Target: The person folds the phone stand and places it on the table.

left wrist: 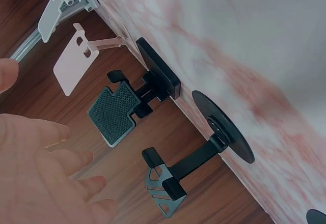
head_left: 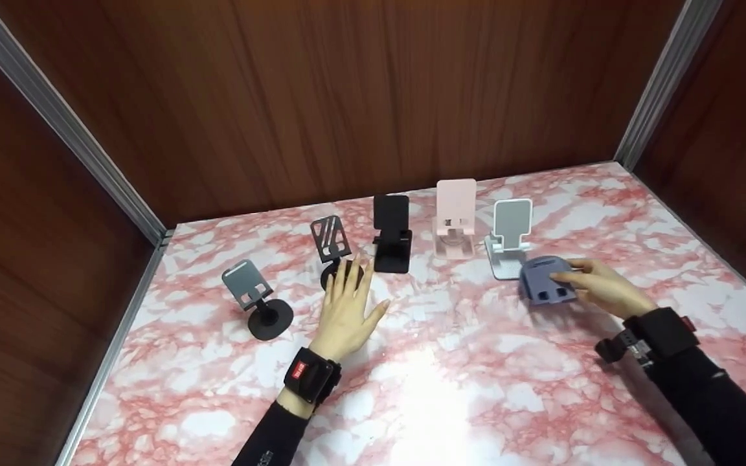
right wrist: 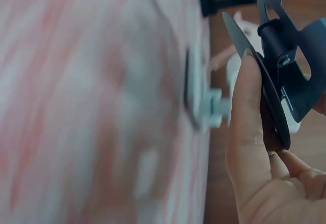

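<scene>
Framing the near side of a marbled table (head_left: 217, 382), two black sleeves (head_left: 272, 433) are shown with bands (head_left: 664, 333) strapped at both wrists. The left hand (head_left: 345, 314) is spread wide, fingers straight and nothing held; its fingertips are seen across the base of the striped stand (head_left: 331, 238) from the head view, though hand and stand are shown apart from the left wrist. Off to the left, the grey stand (head_left: 247, 285) is propped on a round black foot. By the right hand (head_left: 609, 285) the blue stand (head_left: 544, 278) is gripped at the right end of the row, one flat plate pinched between thumb and fingers, some of which are hidden. From the right wrist it appears to be held clear of the tabletop, its plates joined by a hinge. As judged here, the step in hand is the handling of the blue stand alone; by the next move a firm pinch would seem to be called for, with room left beside the white stand (head_left: 513, 220), close by. Farther back, the black stand (head_left: 391, 220) and the pink stand (head_left: 456, 200) are set upright, backed by a wood wall (head_left: 373, 97).
</scene>
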The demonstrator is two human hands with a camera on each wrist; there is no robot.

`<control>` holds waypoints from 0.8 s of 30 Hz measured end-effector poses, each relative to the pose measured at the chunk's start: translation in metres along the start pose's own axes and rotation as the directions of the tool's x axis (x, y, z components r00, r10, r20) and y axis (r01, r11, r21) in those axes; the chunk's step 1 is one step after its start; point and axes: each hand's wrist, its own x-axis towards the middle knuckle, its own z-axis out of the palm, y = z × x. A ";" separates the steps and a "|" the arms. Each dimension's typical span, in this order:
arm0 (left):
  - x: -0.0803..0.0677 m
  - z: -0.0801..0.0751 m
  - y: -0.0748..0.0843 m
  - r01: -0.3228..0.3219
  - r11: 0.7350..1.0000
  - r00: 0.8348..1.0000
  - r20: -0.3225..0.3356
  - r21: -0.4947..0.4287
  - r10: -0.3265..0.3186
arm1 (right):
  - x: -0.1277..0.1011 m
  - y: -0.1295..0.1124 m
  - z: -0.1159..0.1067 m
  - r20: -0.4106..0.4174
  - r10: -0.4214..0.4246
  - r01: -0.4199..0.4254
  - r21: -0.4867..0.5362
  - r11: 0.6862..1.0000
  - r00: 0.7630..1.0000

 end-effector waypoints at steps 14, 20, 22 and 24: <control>-0.001 0.003 -0.005 0.006 1.000 1.000 0.013 -0.016 -0.006 | 0.006 0.014 -0.046 -0.029 0.100 -0.104 -0.181 0.978 0.995; -0.002 0.002 -0.005 -0.003 1.000 1.000 0.019 0.002 0.003 | 0.006 0.014 -0.044 -0.107 0.032 -0.077 -0.445 0.892 0.994; -0.002 0.002 -0.005 -0.005 1.000 1.000 0.021 0.006 0.005 | 0.005 0.012 -0.042 -0.140 -0.013 -0.065 -0.541 0.838 0.990; -0.002 0.003 -0.006 -0.006 1.000 1.000 0.022 0.004 0.006 | 0.004 0.010 -0.042 -0.163 -0.044 -0.066 -0.613 0.787 0.986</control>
